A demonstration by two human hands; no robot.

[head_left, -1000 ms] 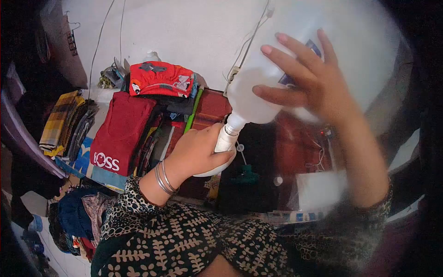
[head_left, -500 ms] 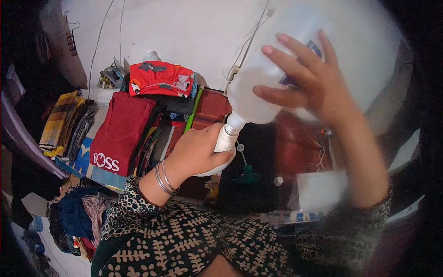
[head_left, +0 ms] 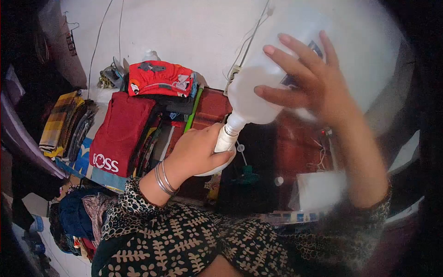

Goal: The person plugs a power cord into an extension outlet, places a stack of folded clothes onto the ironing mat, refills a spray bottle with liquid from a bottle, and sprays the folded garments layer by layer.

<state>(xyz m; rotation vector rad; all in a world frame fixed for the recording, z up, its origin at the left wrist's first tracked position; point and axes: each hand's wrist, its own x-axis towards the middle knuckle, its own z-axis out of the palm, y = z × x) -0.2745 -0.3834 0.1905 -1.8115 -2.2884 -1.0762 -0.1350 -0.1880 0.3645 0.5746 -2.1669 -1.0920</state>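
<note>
At far left I log a yellow-and-black checked cloth, folded, with darker folded cloths stacked just beside it; below, a heap of clothes, mostly dark blue; next, a maroon garment, folded, white lettering near its lower edge, lying over a blue-patterned surface; behind it, a bright red garment tops another stack; a thin green strip slants down just right of that.

Centre: my left hand, two bangles at the wrist, is curled around a white container, thumb on the near side; only its upper part and a bit of its rounded lower part show, my fingers hide the rest; the large bottle, whitish and translucent, tilts neck-down above it, its neck meeting the container's mouth; I can't tell how far in it goes.

Right: my right hand holds the large bottle by its side, fingers spread wide, thumb toward the shoulder; a dark blue label shows partly between the fingers; the bottle's far end blurs into haze; below the forearm, a white flat item, also hazy, and thin cables near a small red light.
</note>
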